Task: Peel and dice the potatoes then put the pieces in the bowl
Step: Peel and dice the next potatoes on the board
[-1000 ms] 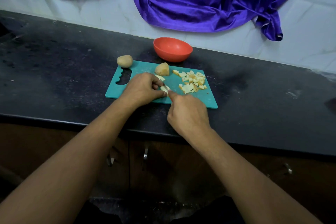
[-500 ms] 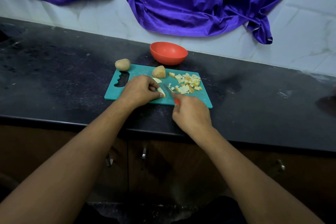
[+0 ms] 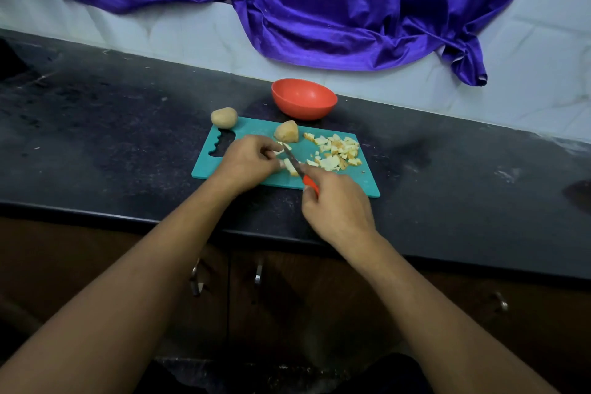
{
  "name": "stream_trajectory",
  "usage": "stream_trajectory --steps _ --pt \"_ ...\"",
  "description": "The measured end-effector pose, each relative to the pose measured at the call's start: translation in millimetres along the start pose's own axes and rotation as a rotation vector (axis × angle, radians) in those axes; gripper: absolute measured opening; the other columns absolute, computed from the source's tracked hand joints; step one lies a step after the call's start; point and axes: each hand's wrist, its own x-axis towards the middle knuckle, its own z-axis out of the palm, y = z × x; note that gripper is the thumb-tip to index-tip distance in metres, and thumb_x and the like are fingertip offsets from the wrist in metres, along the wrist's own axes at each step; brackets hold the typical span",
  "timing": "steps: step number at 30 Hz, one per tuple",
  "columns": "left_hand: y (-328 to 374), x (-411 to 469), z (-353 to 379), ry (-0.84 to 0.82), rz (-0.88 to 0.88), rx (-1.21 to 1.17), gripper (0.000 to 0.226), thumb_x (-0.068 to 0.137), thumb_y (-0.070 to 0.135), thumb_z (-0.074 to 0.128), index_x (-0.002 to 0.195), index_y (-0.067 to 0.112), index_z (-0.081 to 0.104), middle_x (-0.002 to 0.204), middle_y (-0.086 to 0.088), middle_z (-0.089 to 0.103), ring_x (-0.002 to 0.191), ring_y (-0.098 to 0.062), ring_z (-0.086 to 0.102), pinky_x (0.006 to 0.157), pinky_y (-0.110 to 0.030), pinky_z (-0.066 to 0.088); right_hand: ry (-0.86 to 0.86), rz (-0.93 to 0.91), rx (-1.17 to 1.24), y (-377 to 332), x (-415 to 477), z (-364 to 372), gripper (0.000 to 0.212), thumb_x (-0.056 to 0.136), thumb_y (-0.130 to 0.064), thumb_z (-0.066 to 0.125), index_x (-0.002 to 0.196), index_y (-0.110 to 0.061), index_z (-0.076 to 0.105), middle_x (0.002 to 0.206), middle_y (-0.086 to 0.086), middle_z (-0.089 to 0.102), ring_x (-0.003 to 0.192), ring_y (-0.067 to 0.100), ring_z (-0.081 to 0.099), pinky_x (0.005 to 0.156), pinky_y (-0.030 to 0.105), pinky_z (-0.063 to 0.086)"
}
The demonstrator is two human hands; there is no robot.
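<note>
Dim, soft, perhaps edge-warped

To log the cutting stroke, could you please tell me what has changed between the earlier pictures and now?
The right hand drew back slightly toward the person, still gripping the knife, whose blade and red handle now show; the blade lies over the potato strip. The left hand still holds that strip; diced pile, cut potato, whole potato and bowl stayed put.
</note>
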Motion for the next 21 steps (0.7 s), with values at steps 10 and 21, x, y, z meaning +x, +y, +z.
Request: stream_trajectory --steps 10,21 --pt "4 -7 2 0.149 -0.021 -0.074 0.027 0.091 0.007 0.058 0.107 0.027 0.065 0.085 0.002 0.064 0.071 -0.009 0.056 0.062 -0.027 0.04 -0.081 -0.153 -0.203 21 -2 -3 0.049 0.105 -0.035 0.044 0.154 -0.039 0.042 0.085 -0.01 0.052 0.075 0.01 0.05 0.064 0.033 0.042" --pt "6 -10 5 0.14 0.008 -0.013 0.026 0.089 0.007 0.061 0.106 0.027 0.066 0.085 0.002 0.063 0.071 -0.012 0.056 0.066 -0.032 0.043 -0.077 -0.053 -0.364 70 39 -18 0.051 0.103 -0.029 0.044 0.152 -0.04 0.046 0.1 0.001 0.069 0.078 0.02 0.057 0.06 0.033 0.038"
